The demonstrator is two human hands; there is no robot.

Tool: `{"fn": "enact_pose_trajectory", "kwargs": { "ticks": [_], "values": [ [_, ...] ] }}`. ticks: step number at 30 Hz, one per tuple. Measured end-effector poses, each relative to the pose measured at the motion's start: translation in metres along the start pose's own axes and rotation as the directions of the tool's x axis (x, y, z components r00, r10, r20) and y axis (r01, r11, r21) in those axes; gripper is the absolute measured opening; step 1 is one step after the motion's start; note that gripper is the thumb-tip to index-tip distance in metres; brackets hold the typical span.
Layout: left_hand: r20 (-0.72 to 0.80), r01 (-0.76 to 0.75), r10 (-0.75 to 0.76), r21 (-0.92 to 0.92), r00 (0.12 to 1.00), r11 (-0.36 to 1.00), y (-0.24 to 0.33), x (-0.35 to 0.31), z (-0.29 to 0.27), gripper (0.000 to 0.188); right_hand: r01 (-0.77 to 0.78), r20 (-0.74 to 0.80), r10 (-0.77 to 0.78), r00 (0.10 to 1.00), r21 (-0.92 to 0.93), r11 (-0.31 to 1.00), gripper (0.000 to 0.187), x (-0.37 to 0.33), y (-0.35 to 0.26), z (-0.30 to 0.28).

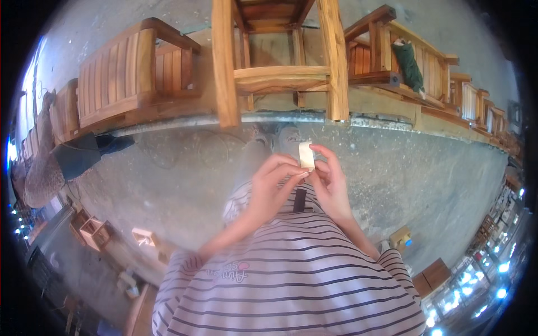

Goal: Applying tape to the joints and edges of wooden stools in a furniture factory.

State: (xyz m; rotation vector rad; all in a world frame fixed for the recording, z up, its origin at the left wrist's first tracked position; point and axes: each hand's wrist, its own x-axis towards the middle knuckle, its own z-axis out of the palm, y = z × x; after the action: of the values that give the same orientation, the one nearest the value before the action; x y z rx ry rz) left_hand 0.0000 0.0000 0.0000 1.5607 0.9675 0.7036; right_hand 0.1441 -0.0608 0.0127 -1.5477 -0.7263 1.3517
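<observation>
Grey, scuffed floor (pixel 140 179), speckled with pale spots. Wooden furniture frame (pixel 280 75) at top centre, legs toward camera. Slatted wooden seat (pixel 115 73) to its left; slatted bench (pixel 433 67) to its right, dark green cloth (pixel 408 66) hung over it. More slatted furniture (pixel 471 103) in line farther right. Small open wooden frame (pixel 95 232) lower left. Bright glare (pixel 12 150) at left edge, scattered light spots (pixel 501 292) lower right.

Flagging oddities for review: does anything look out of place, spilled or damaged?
The dark green cloth draped over the wooden bench, upper right, looks odd on otherwise bare wood. No spill or damage stands out.
</observation>
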Motion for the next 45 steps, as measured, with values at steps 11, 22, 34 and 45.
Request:
{"fn": "enact_pose_trajectory", "kwargs": {
  "ticks": [11,22,34,45],
  "values": [
    [-0.178,-0.16,0.165,0.043,0.97,0.986,0.015,-0.052,-0.049,0.023,0.186,0.037,-0.182,0.983,-0.211,0.96,0.008,-0.052,0.001,0.058],
    [-0.111,-0.178,0.167,-0.093,0.98,0.98,0.009,-0.058,-0.087,0.012,0.3,0.039,-0.302,0.952,-0.297,0.906,0.008,-0.045,-0.003,0.082],
    [-0.064,-0.209,0.199,-0.357,0.978,0.91,0.036,-0.006,-0.054,0.013,0.537,0.076,-0.588,0.805,-0.515,0.668,0.004,-0.009,-0.041,0.05],
    [-0.256,-0.296,0.265,-0.088,0.93,0.951,0.051,0.092,0.035,0.009,0.573,-0.169,-0.76,0.628,-0.56,0.598,0.004,0.046,-0.064,-0.02]
  ]
}}
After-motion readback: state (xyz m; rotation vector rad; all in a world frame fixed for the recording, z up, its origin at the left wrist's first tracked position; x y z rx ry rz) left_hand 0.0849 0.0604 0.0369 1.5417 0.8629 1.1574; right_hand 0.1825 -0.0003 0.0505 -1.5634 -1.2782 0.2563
